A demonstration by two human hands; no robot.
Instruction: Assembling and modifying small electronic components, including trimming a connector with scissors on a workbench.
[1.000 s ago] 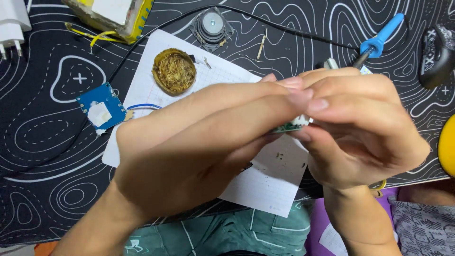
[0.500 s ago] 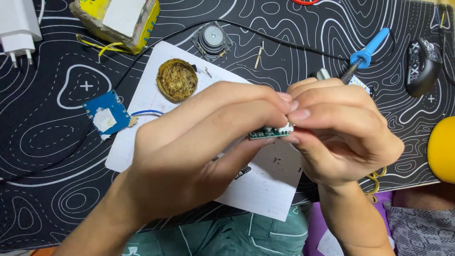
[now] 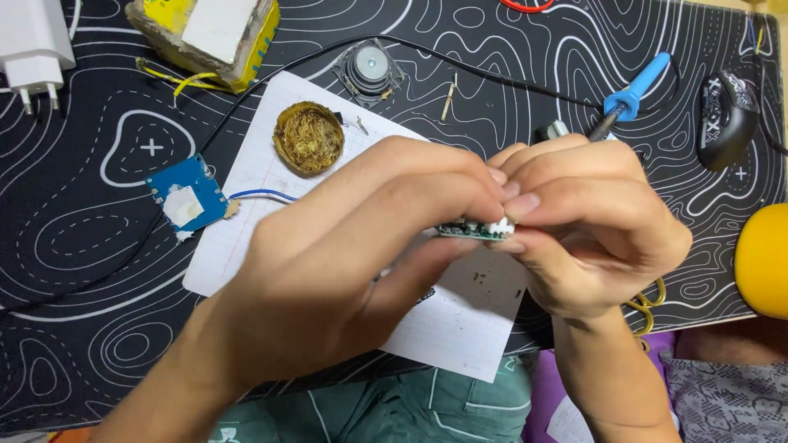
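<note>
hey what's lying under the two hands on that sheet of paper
Under the left hand and right hand, which pinch a small circuit board, only the lined paper with a few dark specks shows. Whatever lies directly beneath the hands is covered.

Black desk mat [image 3: 98, 344] w/ white contour lines covers the worktop; lined paper sheet [image 3: 460, 320] lies at mat's centre, evenly lit.

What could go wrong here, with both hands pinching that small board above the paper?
1. The small board is held only by its edges between the left hand and right hand; a slipped grip could drop it onto the paper.
2. The soldering iron lies just behind the right hand; if hot, it might burn a knuckle.
3. The blue board has a thin wire by the left hand, easily snagged.
</note>
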